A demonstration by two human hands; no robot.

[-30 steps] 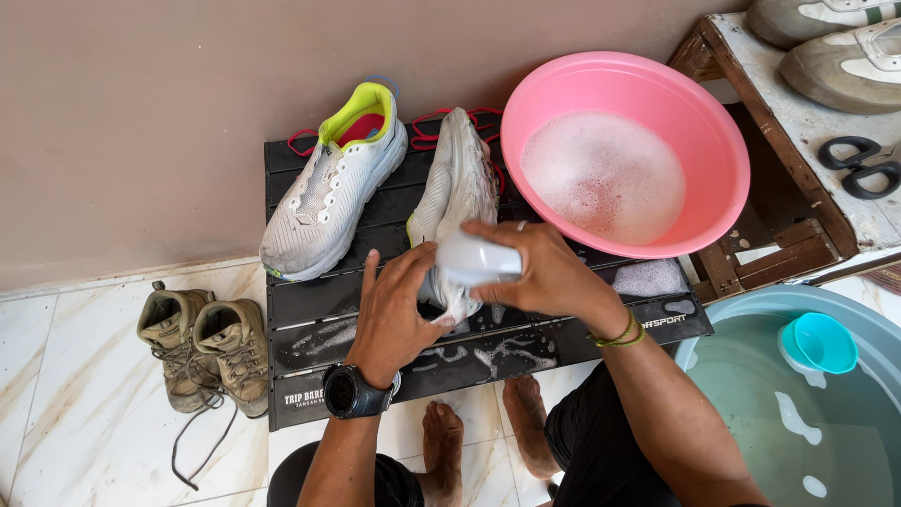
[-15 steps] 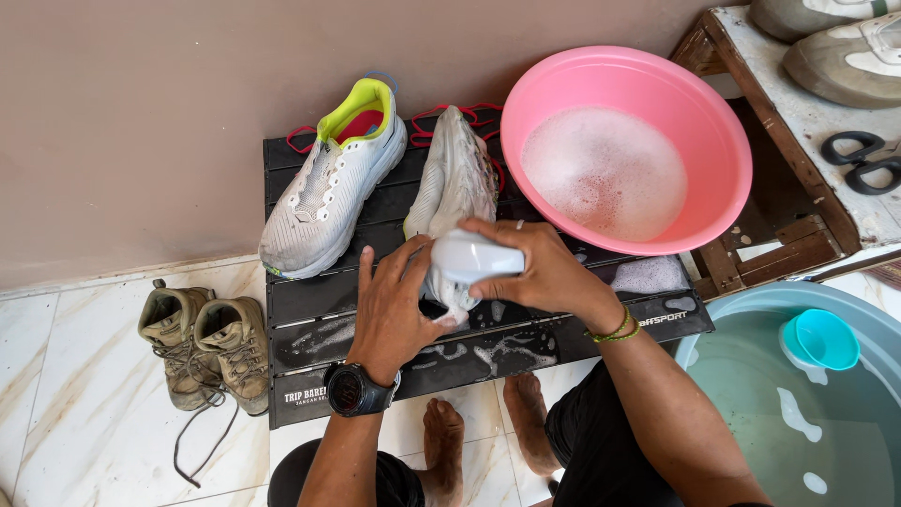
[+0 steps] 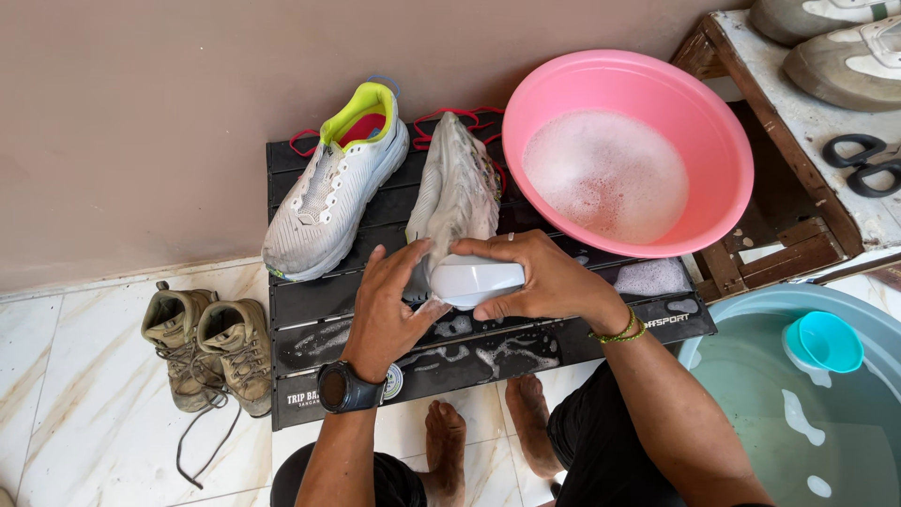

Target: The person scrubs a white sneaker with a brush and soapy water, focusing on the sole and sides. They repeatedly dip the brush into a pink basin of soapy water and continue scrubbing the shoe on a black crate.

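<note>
A pair of olive boots (image 3: 208, 349) is set on the tiled floor at far left, laces loose, well apart from the work. A white running shoe with a yellow-green collar (image 3: 336, 188) is laid upright on the black slatted platform (image 3: 310, 310), untouched. The left hand (image 3: 389, 305), with a black watch at the wrist, is pressed flat, fingers spread, against the toe end of the overturned shoe (image 3: 457, 192), which is laid sole-up at the platform's middle; nothing is gripped, only steadied. A white scrubbing brush (image 3: 474, 280) is clamped in the right hand (image 3: 544, 282), fingers closed over its back, and is held on the shoe's lower end. Suds are seen on the slats below. For good scrubbing, the shoe is best kept pinned so that it does not slide, and the brush re-wetted from the pink basin of soapy water (image 3: 627, 155) just beside. A blue tub with a teal scoop (image 3: 826, 340) is placed at far right.
</note>
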